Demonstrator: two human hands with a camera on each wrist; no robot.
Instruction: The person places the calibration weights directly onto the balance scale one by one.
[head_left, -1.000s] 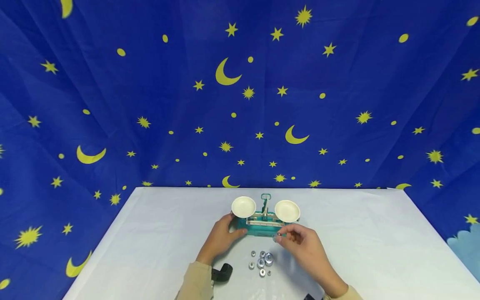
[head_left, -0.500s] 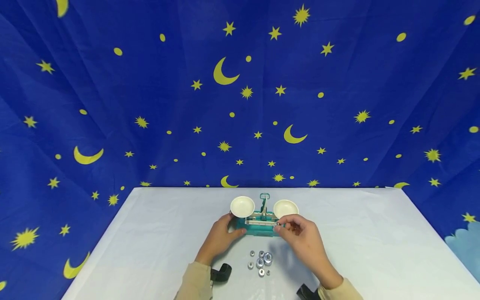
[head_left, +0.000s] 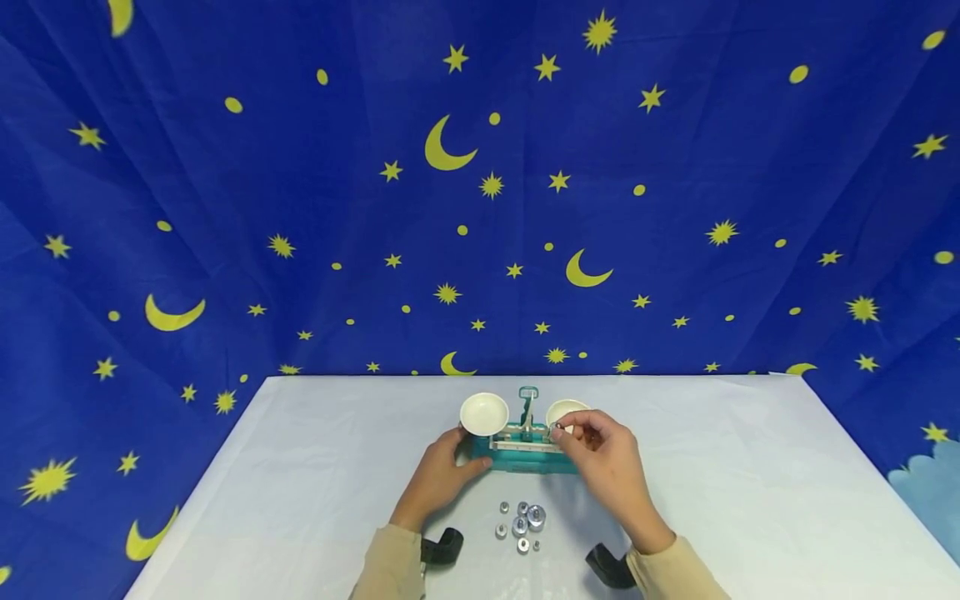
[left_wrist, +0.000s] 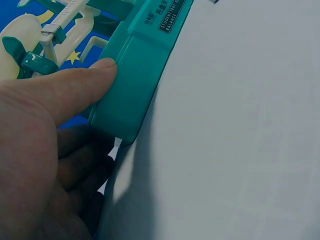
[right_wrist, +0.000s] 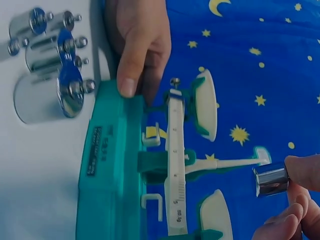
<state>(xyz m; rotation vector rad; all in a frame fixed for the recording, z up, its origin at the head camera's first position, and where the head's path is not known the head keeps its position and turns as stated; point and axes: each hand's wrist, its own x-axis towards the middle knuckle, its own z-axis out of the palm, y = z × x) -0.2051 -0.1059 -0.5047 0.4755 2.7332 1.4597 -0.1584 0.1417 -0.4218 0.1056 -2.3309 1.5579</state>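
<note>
A green balance scale (head_left: 517, 461) with two white pans stands on the table. My left hand (head_left: 438, 477) grips the left end of its base; in the left wrist view the thumb (left_wrist: 95, 82) lies on top of the green base (left_wrist: 132, 75) and the fingers are beside its end. With thumb and fingertips, my right hand (head_left: 611, 467) pinches a small shiny metal weight (right_wrist: 271, 179). It is held just in front of the right pan (head_left: 564, 407), which the hand partly covers. The left pan (head_left: 483, 414) holds nothing visible.
Several knobbed metal weights (head_left: 536, 517) of different sizes stand in a cluster on the white tabletop (head_left: 337, 483), in front of the balance and between the forearms. Behind the table hangs a blue cloth (head_left: 360, 208) with yellow stars and moons.
My right hand has risen and moved away from me, carrying the weight from the front of the base up to the right pan. The left hand keeps its grip.
</note>
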